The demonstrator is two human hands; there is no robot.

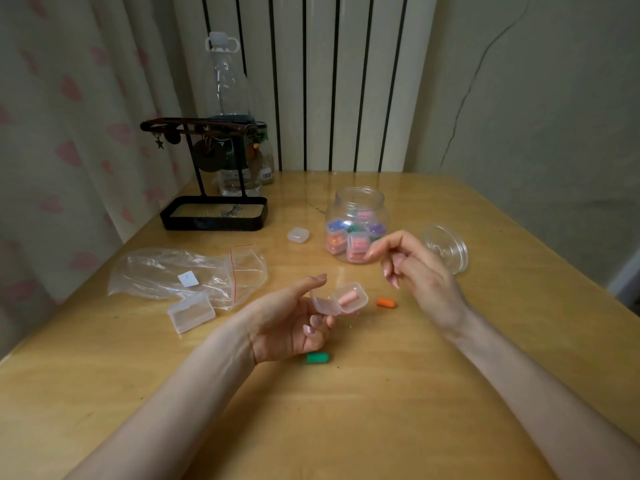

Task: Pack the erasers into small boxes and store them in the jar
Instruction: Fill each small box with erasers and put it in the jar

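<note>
Pink eraser (pixel 348 299) sits in the lil open box (pixel 341 299) pinched by left hand (pixel 287 323), right hand (pixel 412 268) loose & empty, so a tilt b4 lid shuts = spill.

A home room, likely a bedroom corner — a curtain (pixel 69 133) with pink hearts, a white radiator (pixel 322 81) against the wall, and a wooden table (pixel 346 410) bearing a jewellery stand (pixel 211 168) and 1 water bottle (pixel 228 91).

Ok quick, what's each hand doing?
Left hand: holding the open small box with a pink eraser inside.
Right hand: loosely curled, holding nothing.
</note>
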